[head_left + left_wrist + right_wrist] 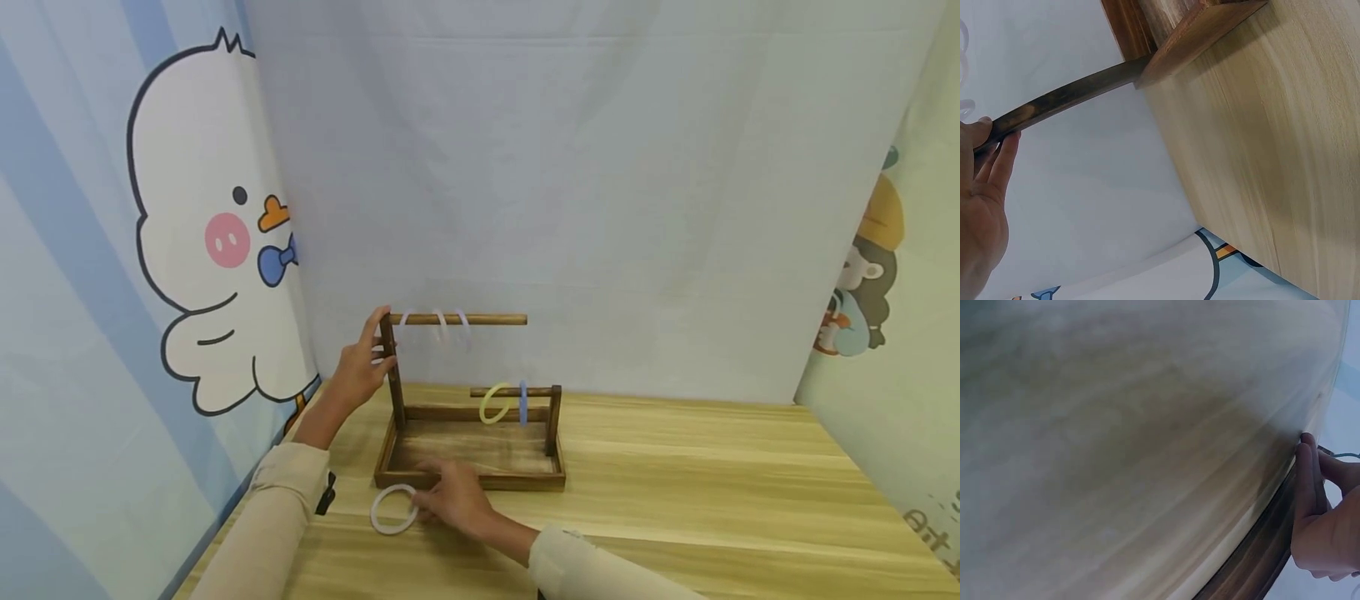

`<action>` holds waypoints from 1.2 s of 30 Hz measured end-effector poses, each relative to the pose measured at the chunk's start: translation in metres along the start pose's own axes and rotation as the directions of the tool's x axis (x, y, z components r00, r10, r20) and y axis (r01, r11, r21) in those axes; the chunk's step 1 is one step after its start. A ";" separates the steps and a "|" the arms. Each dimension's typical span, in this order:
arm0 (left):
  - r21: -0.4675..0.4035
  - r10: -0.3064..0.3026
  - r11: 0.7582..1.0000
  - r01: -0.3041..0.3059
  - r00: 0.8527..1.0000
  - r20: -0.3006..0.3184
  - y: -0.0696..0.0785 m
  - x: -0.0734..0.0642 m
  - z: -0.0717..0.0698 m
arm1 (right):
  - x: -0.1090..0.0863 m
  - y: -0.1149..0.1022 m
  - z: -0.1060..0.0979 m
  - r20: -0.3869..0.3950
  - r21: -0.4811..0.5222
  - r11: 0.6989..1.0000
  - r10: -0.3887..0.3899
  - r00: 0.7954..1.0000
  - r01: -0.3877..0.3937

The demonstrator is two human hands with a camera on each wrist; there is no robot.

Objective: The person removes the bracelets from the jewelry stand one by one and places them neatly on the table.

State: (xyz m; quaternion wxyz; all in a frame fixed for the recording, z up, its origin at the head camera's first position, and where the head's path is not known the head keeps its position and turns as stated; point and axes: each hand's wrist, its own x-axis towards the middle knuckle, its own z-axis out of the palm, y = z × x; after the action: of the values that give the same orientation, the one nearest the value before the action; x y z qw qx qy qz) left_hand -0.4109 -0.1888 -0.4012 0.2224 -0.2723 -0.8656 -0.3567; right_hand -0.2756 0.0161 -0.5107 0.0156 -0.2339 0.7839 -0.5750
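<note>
In the head view my left hand (360, 371) grips the tall post (393, 375) of a dark wooden ring stand near its top. The left wrist view has the thumb and fingers on either side of that post (1066, 100). At the tray's front edge, my right hand (456, 500) pinches the right side of a whitish ring (392, 510); its fingertips overlap the ring. In the right wrist view this hand (1325, 512) has its fingers beside the dark tray edge (1254, 550). Several pale, see-through rings (439, 325) hang on the upper bar (495, 319).
A yellow ring (493, 404) and a blue ring (522, 403) hang on the stand's lower bar (540, 392). Its base is a shallow tray (480, 482) on a wood-grain table (712, 483). A grey-white curtain (600, 208) hangs behind, with printed cloths on both sides.
</note>
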 end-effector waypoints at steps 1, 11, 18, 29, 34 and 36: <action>0.002 0.000 1.000 0.000 1.000 0.002 0.000 0.000 0.000 | 0.000 0.000 0.000 -0.004 0.008 1.000 0.009 1.000 -0.009; 0.006 0.010 1.000 -0.010 1.000 -0.007 -0.002 0.002 0.000 | 0.002 0.002 -0.001 -0.033 0.041 0.997 0.060 0.998 -0.058; 0.005 0.008 1.000 -0.008 1.000 -0.005 -0.002 0.002 0.001 | 0.002 0.004 0.000 -0.044 0.029 0.998 0.048 0.998 -0.047; 0.025 -0.002 1.000 0.002 1.000 0.003 0.000 -0.002 0.000 | 0.002 0.007 0.001 -0.021 0.030 0.997 0.068 0.997 -0.067; 0.032 -0.005 0.999 0.005 1.000 0.005 0.000 -0.001 -0.001 | 0.003 0.008 0.000 -0.011 0.007 0.999 0.046 0.999 -0.046; 0.029 -0.005 1.000 0.004 1.000 0.008 -0.001 -0.001 -0.001 | 0.003 0.007 0.000 -0.009 0.000 0.999 0.045 0.999 -0.045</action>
State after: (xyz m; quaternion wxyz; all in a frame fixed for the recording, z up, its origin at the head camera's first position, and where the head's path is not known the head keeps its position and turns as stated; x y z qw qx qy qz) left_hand -0.4108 -0.1901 -0.4017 0.2218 -0.2685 -0.8721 -0.3436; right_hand -0.2809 0.0166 -0.5158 0.0249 -0.2134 0.7891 -0.5755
